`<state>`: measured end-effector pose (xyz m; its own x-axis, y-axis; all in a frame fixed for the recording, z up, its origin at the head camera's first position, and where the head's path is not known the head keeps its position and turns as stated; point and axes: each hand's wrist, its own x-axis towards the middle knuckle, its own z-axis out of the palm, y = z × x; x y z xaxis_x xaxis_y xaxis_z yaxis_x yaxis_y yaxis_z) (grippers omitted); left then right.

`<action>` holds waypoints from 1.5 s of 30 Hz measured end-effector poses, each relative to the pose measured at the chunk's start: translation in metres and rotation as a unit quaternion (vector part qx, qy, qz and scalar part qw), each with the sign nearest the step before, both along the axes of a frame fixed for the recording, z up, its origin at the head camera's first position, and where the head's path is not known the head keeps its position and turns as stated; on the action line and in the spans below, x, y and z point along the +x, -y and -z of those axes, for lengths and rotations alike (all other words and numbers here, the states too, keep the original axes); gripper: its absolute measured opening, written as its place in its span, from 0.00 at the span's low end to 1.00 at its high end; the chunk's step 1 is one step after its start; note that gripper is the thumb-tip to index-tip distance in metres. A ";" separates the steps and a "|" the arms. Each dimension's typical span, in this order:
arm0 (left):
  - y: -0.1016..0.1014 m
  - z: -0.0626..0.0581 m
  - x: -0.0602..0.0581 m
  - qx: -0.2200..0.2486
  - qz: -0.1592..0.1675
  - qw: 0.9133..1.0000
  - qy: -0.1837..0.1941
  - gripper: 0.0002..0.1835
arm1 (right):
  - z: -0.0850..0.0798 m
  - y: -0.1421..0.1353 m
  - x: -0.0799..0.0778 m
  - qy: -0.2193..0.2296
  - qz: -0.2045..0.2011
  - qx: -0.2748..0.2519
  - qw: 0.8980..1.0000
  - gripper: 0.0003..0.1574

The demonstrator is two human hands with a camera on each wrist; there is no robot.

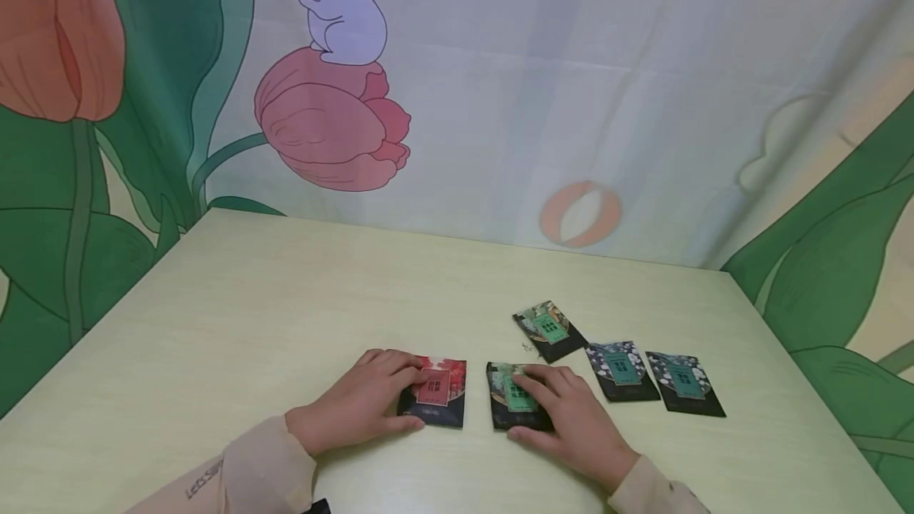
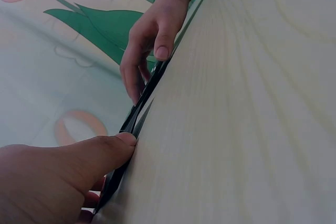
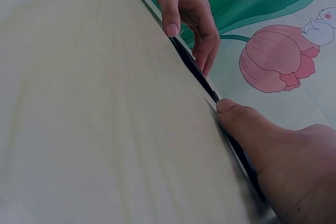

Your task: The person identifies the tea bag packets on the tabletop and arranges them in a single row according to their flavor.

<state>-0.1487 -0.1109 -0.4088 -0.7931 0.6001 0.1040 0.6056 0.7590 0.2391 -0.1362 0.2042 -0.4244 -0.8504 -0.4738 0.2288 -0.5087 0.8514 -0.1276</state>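
A red-and-black flat packet (image 1: 444, 392) lies on the table with my left hand (image 1: 364, 397) on its left side. The index finger reaches onto its printed face, and the thumb is at its lower left corner. Just to the right, a green-and-black flat packet (image 1: 508, 411) is under my right hand (image 1: 571, 419). That hand holds it by the right side, its fingers over the label and its thumb along the near edge. In the left wrist view the left thumb (image 2: 113, 150) meets a dark packet edge; in the right wrist view the right thumb (image 3: 244, 121) does likewise.
Farther back on the table (image 1: 300, 292) lies another green-and-black packet (image 1: 548, 329), turned at an angle. Two dark packets with white blossoms and teal labels, one left (image 1: 621, 371) and one right (image 1: 685, 383), lie beyond my right hand. A printed curtain (image 1: 485, 117) hangs behind.
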 end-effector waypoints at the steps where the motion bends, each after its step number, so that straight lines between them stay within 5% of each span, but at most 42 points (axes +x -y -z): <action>1: 0.000 0.000 0.000 -0.001 -0.001 1.000 0.001 0.34 | 0.000 0.000 0.000 0.002 0.001 -0.001 1.000 0.46; 45: 0.000 0.001 -0.001 0.002 0.001 1.000 -0.001 0.34 | -0.005 0.036 0.001 0.002 -0.006 0.016 1.000 0.48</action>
<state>-0.1494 -0.1111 -0.4096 -0.7912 0.6019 0.1083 0.6083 0.7563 0.2408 -0.1356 0.1681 -0.4195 -0.8455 -0.4903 0.2113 -0.5181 0.8491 -0.1027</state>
